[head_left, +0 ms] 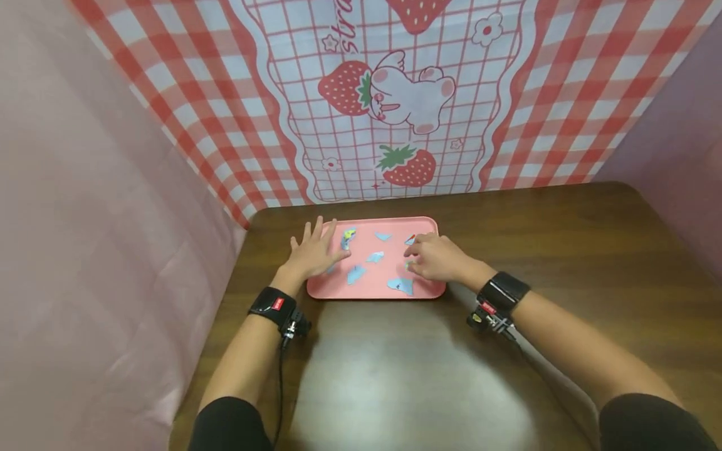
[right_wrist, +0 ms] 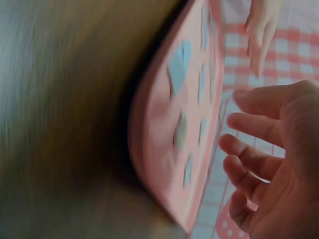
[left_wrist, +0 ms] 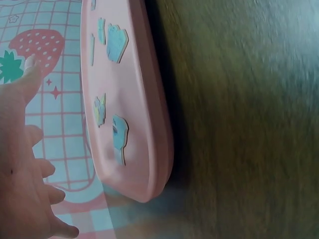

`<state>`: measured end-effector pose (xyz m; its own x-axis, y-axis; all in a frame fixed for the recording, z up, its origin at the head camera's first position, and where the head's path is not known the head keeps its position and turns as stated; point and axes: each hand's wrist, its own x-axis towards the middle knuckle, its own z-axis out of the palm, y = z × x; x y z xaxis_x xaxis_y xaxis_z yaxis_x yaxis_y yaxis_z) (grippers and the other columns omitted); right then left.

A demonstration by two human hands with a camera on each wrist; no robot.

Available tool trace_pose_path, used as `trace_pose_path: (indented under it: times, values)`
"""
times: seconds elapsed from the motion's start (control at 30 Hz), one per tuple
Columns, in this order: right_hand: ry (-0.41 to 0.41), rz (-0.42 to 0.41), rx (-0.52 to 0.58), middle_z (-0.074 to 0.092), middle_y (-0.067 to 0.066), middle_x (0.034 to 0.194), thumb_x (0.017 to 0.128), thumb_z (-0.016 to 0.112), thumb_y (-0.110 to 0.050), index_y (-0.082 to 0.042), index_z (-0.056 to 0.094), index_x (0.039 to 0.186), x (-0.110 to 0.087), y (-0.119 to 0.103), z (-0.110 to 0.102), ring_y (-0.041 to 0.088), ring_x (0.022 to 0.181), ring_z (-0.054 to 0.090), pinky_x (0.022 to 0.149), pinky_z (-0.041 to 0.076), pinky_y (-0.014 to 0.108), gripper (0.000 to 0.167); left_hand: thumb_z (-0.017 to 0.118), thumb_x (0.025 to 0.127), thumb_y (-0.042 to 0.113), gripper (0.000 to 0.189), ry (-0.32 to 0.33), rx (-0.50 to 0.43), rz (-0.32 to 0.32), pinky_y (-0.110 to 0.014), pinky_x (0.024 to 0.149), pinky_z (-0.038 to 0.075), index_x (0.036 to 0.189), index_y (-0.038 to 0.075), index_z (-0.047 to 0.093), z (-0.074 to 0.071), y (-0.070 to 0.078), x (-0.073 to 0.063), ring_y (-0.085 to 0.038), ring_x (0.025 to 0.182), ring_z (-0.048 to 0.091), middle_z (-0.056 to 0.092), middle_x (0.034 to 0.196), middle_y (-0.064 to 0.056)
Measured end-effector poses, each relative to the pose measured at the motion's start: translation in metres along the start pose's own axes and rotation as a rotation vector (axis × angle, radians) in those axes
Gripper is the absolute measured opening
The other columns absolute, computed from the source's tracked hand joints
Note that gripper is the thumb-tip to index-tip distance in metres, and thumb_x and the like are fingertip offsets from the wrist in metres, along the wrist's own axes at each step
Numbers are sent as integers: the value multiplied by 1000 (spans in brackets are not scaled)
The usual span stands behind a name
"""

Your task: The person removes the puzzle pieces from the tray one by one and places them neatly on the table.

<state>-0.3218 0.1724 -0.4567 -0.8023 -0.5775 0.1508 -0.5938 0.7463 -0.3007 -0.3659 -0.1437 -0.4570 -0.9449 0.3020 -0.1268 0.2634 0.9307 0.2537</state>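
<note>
A shallow pink tray (head_left: pixel 389 292) holds several flat light-blue pieces with irregular edges, spread apart. One piece with a yellow patch (head_left: pixel 348 235) lies near the left hand's thumb. My left hand (head_left: pixel 312 254) hovers over the tray's left end, fingers spread and holding nothing. Over the right end, my right hand (head_left: pixel 439 257) has loosely bent fingers; the right wrist view shows nothing between them. Partly covered by that hand in the head view is a piece with a red mark (head_left: pixel 410 240). A larger blue piece (head_left: pixel 401 285) lies by the front edge, also seen as a blue piece (right_wrist: pixel 178 67) in the right wrist view.
The tray sits on a dark brown wooden table (head_left: pixel 395 363) close to its back edge. Behind hangs a red-and-white checked cloth (head_left: pixel 214 81) with strawberry prints. A pale pink curtain (head_left: pixel 101 238) borders the left side. Each wrist wears a black strap with a cabled camera.
</note>
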Motion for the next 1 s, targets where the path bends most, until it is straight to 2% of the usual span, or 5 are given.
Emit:
trace_pose_path:
  times: [0.2, 0.33, 0.53, 0.77, 1.0]
  values:
    - [-86, -65, 6, 63, 1, 90, 85, 77, -19, -10, 79, 99, 3, -22, 20, 19, 82, 58, 68, 49, 37, 17, 52, 94, 68, 97, -27, -20, 8, -75, 111, 5, 164, 25, 3, -6, -8, -12, -43, 152, 0, -6, 169, -15]
    - [-105, -50, -7, 59, 0, 89, 84, 78, -20, -12, 77, 97, 5, -21, 28, 18, 79, 53, 66, 45, 37, 16, 59, 91, 66, 102, -46, -59, 32, -74, 112, 8, 164, 22, 4, -6, -10, -14, -44, 152, 2, -6, 168, -16]
    - [-112, -38, -41, 63, 4, 93, 85, 79, -20, -10, 79, 103, 5, -27, 37, 24, 84, 61, 70, 52, 41, 20, 74, 85, 56, 112, -61, -185, 47, -69, 114, 16, 164, 14, 6, 3, -22, -17, -46, 151, 7, -3, 167, -22]
    - [-74, -20, -83, 63, 6, 92, 86, 80, -19, -8, 78, 106, 4, -31, 42, 26, 84, 64, 70, 54, 43, 23, 78, 84, 51, 114, 0, -387, 59, -60, 115, 26, 164, 18, 4, 22, -35, -29, -43, 150, 15, -2, 167, -23]
    - [-90, 17, 3, 61, 5, 94, 84, 81, -16, -7, 77, 106, 6, -29, 42, 21, 83, 62, 74, 54, 40, 24, 79, 85, 48, 114, 67, -467, 15, -56, 117, 24, 164, 11, 6, 37, -46, -47, -38, 151, 15, 3, 168, -19]
